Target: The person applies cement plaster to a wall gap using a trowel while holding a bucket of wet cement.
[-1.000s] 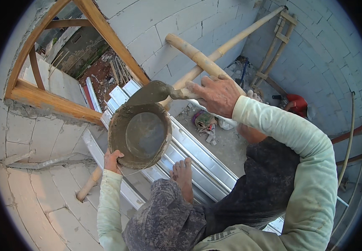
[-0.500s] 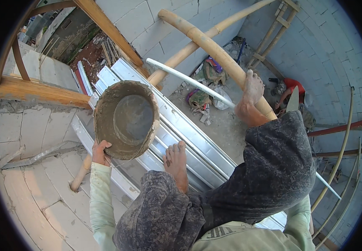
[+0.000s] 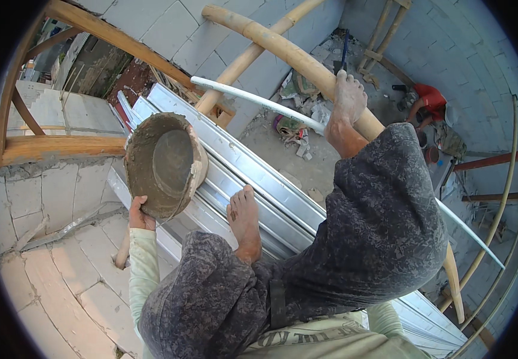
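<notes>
A mortar-caked bucket (image 3: 164,164) is held from below by the left hand (image 3: 140,214), whose fingers are curled around its lower rim. The bucket is tilted so that its open mouth faces the camera, and its inside is seen to be coated with grey cement. It is raised beside the stacked metal sheets (image 3: 253,179), close to them (whether it touches them cannot be told). The right hand is not seen, so the state of its fingers cannot be told.

Two bare feet are shown: the left foot (image 3: 244,221) is set on the metal sheets, and the right foot (image 3: 347,105) is planted higher up on a thick bamboo pole (image 3: 283,51). A thin white pipe (image 3: 253,100) is laid across just beneath that pole. A wooden window frame (image 3: 61,146) is set into the block wall (image 3: 55,281) to the left. Far below, on the rubble-strewn ground, another person in a red shirt (image 3: 429,102) is seen crouching.
</notes>
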Demonstrator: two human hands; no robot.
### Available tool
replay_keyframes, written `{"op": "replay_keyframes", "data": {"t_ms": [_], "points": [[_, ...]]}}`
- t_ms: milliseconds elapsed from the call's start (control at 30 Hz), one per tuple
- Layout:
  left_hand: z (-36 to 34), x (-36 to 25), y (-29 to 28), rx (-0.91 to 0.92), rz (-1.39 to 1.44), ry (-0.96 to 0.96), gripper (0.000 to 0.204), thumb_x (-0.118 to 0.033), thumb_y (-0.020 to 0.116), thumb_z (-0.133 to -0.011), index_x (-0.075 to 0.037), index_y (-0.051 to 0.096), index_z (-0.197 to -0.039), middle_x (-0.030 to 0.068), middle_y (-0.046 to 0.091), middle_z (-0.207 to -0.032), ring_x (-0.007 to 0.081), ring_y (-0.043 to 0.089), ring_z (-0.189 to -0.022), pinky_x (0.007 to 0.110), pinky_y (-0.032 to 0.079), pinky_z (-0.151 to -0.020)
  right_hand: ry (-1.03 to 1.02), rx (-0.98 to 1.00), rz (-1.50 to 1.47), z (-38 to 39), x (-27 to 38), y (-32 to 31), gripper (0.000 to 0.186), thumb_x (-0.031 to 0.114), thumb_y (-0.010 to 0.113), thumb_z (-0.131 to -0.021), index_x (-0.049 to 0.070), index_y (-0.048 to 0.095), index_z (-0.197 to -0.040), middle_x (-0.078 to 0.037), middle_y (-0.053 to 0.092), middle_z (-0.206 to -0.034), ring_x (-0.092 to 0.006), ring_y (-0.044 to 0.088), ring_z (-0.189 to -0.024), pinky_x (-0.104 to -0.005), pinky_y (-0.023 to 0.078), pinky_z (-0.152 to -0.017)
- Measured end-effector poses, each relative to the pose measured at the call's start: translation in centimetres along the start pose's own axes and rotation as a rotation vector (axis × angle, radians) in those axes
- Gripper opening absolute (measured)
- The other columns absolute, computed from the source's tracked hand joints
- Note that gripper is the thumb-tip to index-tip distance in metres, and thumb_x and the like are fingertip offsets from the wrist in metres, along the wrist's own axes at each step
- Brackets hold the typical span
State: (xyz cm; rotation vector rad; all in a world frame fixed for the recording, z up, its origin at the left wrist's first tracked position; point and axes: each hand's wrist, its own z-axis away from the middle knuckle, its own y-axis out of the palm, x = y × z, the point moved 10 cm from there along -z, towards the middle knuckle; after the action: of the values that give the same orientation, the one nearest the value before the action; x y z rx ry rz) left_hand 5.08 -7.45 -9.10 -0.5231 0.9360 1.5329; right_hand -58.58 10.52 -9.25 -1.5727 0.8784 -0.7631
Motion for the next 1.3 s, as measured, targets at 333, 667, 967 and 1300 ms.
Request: {"op": "replay_keyframes", "data": {"t_ms": [333, 667, 967, 1300], "points": [[1.9, 1.3, 0.7, -0.09, -0.05, 0.022, 0.047, 0.002, 0.061, -0.077, -0.001, 0.053, -0.123, 0.0118, 0.063, -0.117, 0.0294, 0.064, -0.104, 0.047, 0.055, -0.088, 0.002, -0.046, -0.005, -0.5, -0.6, -0.9, 0.027, 0.009, 0.063, -0.083, 0.017, 0.056, -0.108, -0.001, 0.064, -0.105, -0.0218, 0.063, -0.103, -0.0359, 0.051, -0.083], [2.8, 1.4, 1.2, -0.119, -0.078, -0.04, 0.042, -0.001, 0.063, -0.078, 0.001, 0.054, -0.119, 0.0141, 0.063, -0.115, 0.0315, 0.065, -0.102, 0.049, 0.059, -0.084, -0.012, 0.096, -0.043, -0.6, 0.4, 0.2, 0.04, 0.009, 0.064, -0.081, 0.019, 0.052, -0.117, -0.001, 0.06, -0.114, -0.0229, 0.059, -0.112, -0.0362, 0.05, -0.088], [3.3, 2.5, 1.1, -0.115, -0.071, -0.118, 0.041, 0.001, 0.059, -0.079, 0.002, 0.054, -0.12, 0.0133, 0.063, -0.116, 0.0294, 0.063, -0.107, 0.047, 0.055, -0.092, -0.616, 0.047, -0.105, -11.7, 10.1, 4.0, 0.036, 0.019, 0.046, -0.094, 0.021, 0.04, -0.13, -0.005, 0.049, -0.13, -0.0288, 0.045, -0.128, -0.0467, 0.046, -0.097], [4.4, 1.8, -0.6, -0.2, -0.09, -0.223, 0.051, -0.003, 0.056, -0.083, 0.001, 0.046, -0.132, 0.0155, 0.059, -0.128, 0.0332, 0.06, -0.115, 0.049, 0.05, -0.1, -0.703, 0.261, -0.23, -13.0, 12.6, 10.0, 0.04, 0.025, 0.04, -0.097, 0.028, 0.035, -0.137, -0.007, 0.033, -0.149, -0.0314, 0.028, -0.141, -0.0484, 0.033, -0.108]]}}
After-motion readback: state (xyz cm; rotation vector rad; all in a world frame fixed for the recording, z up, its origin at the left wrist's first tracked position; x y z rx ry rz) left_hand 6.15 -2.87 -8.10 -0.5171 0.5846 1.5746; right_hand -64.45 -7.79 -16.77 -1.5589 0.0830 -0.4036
